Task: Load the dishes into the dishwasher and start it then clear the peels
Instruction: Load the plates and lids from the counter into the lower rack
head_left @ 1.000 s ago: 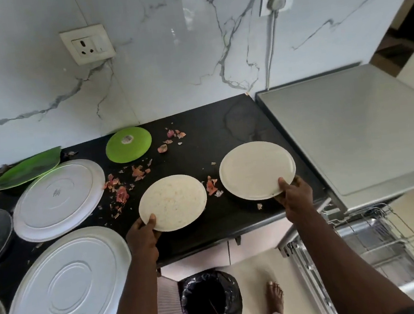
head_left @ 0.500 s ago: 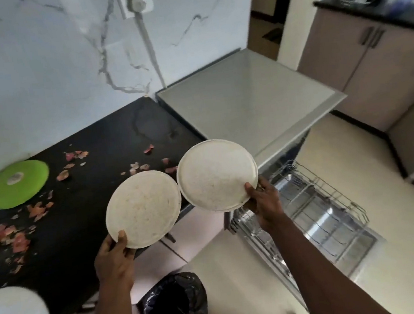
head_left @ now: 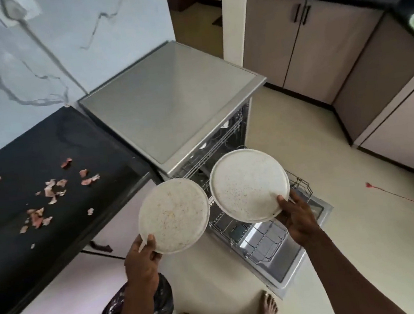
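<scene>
The left hand (head_left: 141, 261) reaches forward, its thumb on top pinching the near rim of a speckled white plate (head_left: 174, 216) held level, just left of the dishwasher (head_left: 169, 104) and its pulled-out lower rack (head_left: 262, 241); the right hand (head_left: 298, 220) pinches a second plate (head_left: 249, 185) likewise, above that rack; a second ago both plates rested on the countertop (head_left: 31, 254) left of the dishwasher; the peels (head_left: 52, 191) lie scattered there.
</scene>
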Demonstrator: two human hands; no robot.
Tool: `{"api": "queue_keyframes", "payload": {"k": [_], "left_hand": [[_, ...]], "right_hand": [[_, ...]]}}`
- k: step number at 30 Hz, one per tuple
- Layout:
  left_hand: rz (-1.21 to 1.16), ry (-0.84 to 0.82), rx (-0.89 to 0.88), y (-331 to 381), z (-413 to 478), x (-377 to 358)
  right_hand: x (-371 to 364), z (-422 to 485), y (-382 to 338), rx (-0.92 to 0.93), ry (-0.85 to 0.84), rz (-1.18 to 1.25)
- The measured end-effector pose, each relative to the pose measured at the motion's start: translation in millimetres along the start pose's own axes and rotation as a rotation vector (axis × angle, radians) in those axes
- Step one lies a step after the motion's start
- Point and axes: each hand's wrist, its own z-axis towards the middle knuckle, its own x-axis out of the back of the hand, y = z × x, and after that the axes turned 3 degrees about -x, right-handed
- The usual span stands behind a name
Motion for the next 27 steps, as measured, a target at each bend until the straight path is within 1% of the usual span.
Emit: {"api": "queue_keyframes", "payload": {"k": [5,10,14,18,21,24,27], "left_hand": [[0.054,0.042,0.105,-50,-4,-33],[0.160,0.058,0.171,-77,17,-70],[0.298,0.122,0.196,-111,66,-91],[0.336,0.162,0.279,-151,119,-115],[0.411,0.105,0.305,-189,149,-135],[0.539,-0.004,0.307,-225,162,-160],[0.580,-0.053,0.295,-255,173,-189]], "right_hand": [[60,11,-6,-0.043,0.178,0.072],[86,32,11,-0.103,0.356,0.141],[89,61,30,-0.143,0.454,0.184],[91,109,55,-0.158,0.522,0.232],[91,154,73,-0.168,0.568,0.278],[90,205,90,-0.200,0.561,0.275],[86,257,101,-0.217,0.570,0.266]]}}
